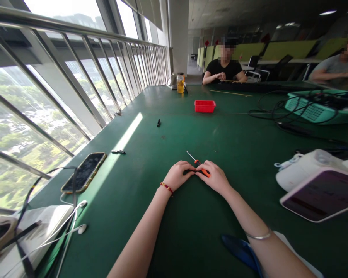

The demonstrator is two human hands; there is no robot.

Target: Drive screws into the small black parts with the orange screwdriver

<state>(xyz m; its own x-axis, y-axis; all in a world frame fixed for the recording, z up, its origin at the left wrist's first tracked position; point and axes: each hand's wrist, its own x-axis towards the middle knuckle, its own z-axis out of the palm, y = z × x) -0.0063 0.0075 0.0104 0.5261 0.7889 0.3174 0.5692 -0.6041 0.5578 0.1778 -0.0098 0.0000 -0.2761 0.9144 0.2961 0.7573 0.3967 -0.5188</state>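
Your two hands met on the green table (234, 135). Your right hand (216, 178) had its fingers curled closed around one orange-handled screwdriver (197, 163), thin shaft pointing away from you. Your left hand (177, 175) pinched one small black part (188, 171) against the screwdriver, between the hands. Two loose bits lay well apart: a far black piece (158, 122) and a near black piece (118, 151) beside one phone (84, 172). Beyond stood one red tray (204, 106) and one jar (180, 83).
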